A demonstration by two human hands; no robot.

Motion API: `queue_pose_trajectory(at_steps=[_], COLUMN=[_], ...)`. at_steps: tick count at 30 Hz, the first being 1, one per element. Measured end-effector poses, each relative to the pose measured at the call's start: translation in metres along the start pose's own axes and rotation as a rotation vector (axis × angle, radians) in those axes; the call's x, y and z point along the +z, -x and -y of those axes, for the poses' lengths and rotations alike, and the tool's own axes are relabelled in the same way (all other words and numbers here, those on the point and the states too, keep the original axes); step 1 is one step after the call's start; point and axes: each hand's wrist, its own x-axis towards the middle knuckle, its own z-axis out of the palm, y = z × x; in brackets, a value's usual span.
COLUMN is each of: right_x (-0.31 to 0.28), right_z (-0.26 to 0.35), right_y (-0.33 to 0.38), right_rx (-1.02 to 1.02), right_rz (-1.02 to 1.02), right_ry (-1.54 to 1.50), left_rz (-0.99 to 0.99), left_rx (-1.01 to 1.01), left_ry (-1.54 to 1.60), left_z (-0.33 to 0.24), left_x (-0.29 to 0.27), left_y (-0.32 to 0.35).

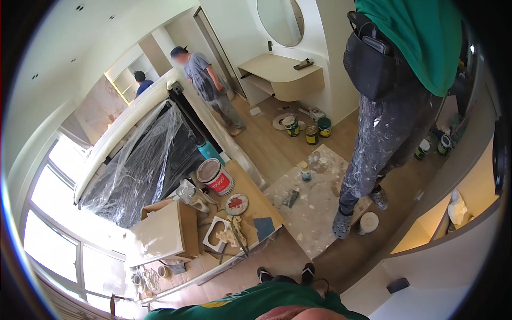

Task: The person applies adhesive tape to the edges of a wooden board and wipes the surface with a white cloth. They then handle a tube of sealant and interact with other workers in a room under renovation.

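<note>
My left hand does not show; my green shirt [250, 303] fills the lower edge. Beside the shirt's right side, a small patch of skin next to a thin black cord may be my right hand [323, 288]; its fingers cannot be made out. In front of me on the left stands a worktable [250, 178]. It carries an open paint can [216, 177] with a red label, a red-smeared lid [236, 204], an opened cardboard box [165, 229], a white plate with a round cutout [215, 234] and crumpled tan paper [232, 232].
Close on the right stands a person [373, 133] in paint-spattered trousers on a stained floor sheet [298, 213]. A white tub [368, 223], a small bottle [305, 172] and several paint cans [312, 134] stand on the floor. Farther back are two more people and a plastic-draped panel [144, 165].
</note>
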Motion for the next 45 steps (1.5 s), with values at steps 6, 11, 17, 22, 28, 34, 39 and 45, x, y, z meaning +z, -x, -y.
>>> queue_pose_trajectory(at_steps=[6, 11, 17, 22, 28, 34, 39, 45], right_x=[-0.017, -0.037, -0.065, -0.066, -0.042, -0.026, -0.023, -0.035], right_z=[-0.002, 0.011, 0.029, 0.036, 0.029, 0.020, 0.007, 0.008], right_y=[-0.021, -0.033, -0.046, -0.030, -0.033, -0.040, -0.042, -0.046], right_rx=[-0.133, -0.222, -0.027, 0.060, 0.001, -0.041, -0.088, -0.039], right_rz=[-0.104, -0.229, -0.111, -0.111, -0.098, -0.107, -0.135, -0.113], right_ry=[0.096, 0.034, -0.313, -0.292, -0.239, -0.191, -0.118, -0.264], left_rz=[-0.003, -0.008, 0.011, 0.033, 0.037, 0.029, 0.038, 0.032], left_rx=[-0.026, -0.048, -0.065, -0.082, -0.068, -0.063, -0.075, -0.071], left_ry=[0.027, 0.036, 0.075, 0.111, 0.102, 0.092, 0.095, 0.056], left_z=[-0.008, -0.006, 0.009, 0.020, 0.012, 0.003, 0.010, 0.002], left_x=[0.008, 0.012, 0.034, 0.054, 0.048, 0.043, 0.046, 0.039], left_y=[0.009, 0.012, 0.009, 0.007, 0.003, 0.002, 0.002, -0.001])
